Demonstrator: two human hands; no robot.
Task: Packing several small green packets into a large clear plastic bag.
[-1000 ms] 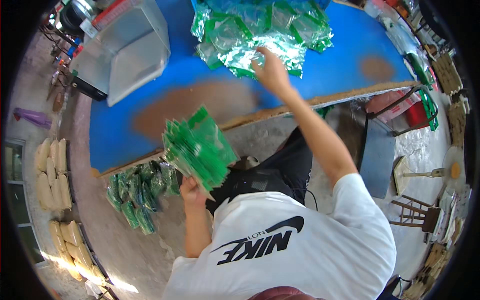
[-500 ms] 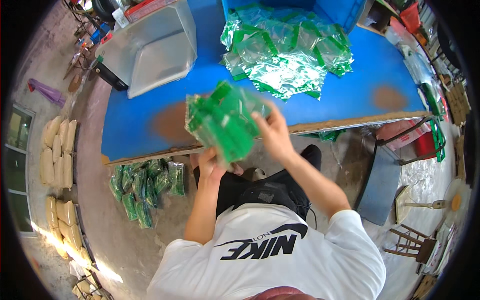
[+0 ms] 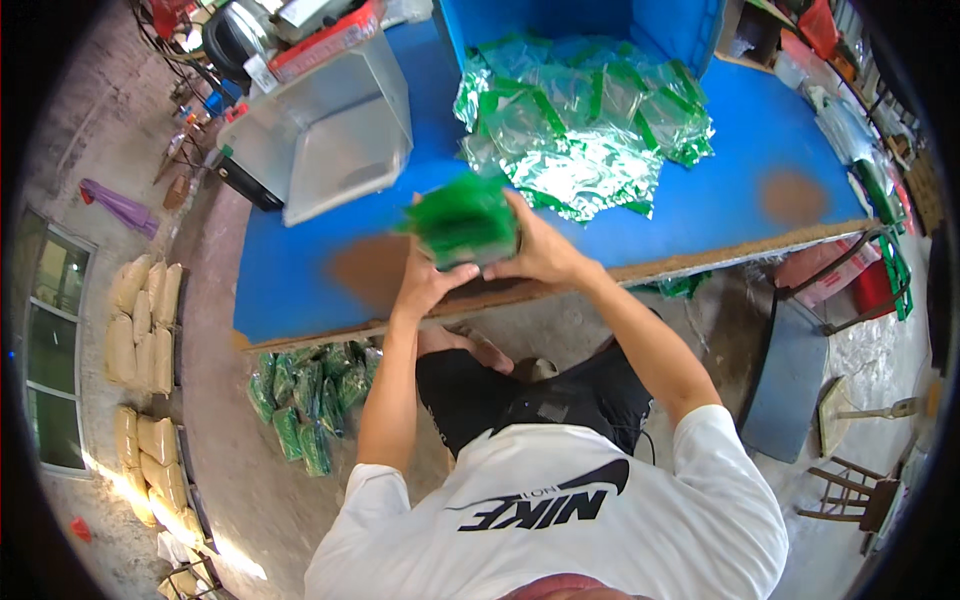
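Note:
Both my hands grip a stack of green and clear plastic bags point(image 3: 462, 215) just over the near edge of the blue table. My left hand point(image 3: 432, 282) is closed on the stack's left and lower side, thumb toward me. My right hand point(image 3: 540, 245) holds its right side, the fingers partly hidden behind it. Motion blurs the stack. Beyond it on the table lies a spread pile of similar clear bags with green strips point(image 3: 590, 120), shiny in front, at the mouth of a blue bin point(image 3: 590, 18).
A translucent plastic tub point(image 3: 350, 150) lies on its side at the table's left. Under the table's left edge, green bundles point(image 3: 305, 400) rest on the floor. A grey-blue chair point(image 3: 785, 370) is at right; filled sacks point(image 3: 145, 325) are stacked far left.
The bag stack has turned and been drawn together between my hands. My left hand has risen to its lower side, and my right hand has moved inward. The whole view has shifted slightly.

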